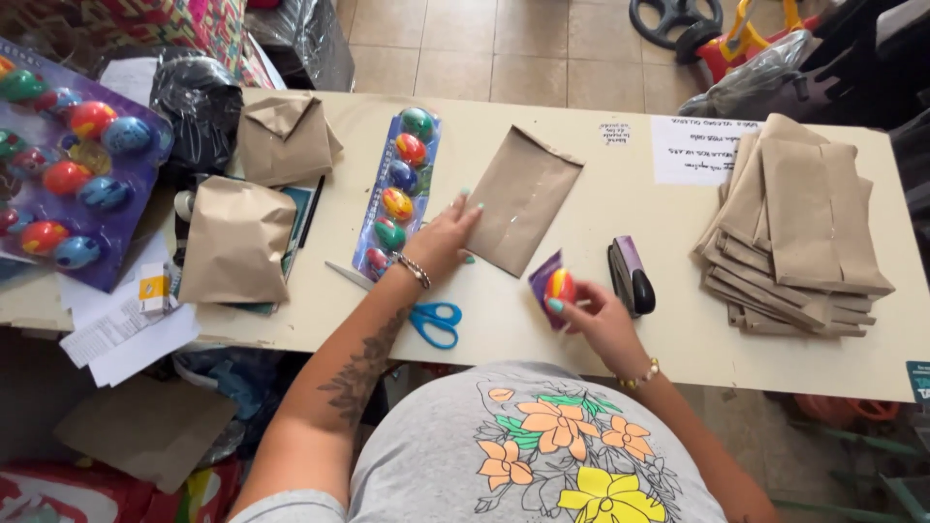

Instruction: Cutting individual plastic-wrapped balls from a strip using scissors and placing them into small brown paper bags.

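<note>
A small multicoloured ball [559, 287], backed by a scrap of purple card [542, 276], sits pinched in the fingertips of the right hand [599, 315], held just above the table [581, 358] edge. The left hand [441, 240] lies with fingers spread, its tips pressing the near corner of a flat brown paper bag [523, 199]. Just left of it lies a blister strip of coloured balls [399, 189]; blue-handled scissors [426, 315] lie below the wrist. A stapler [632, 276] rests right of the ball, a stack of paper bags [794, 232] beyond.
</note>
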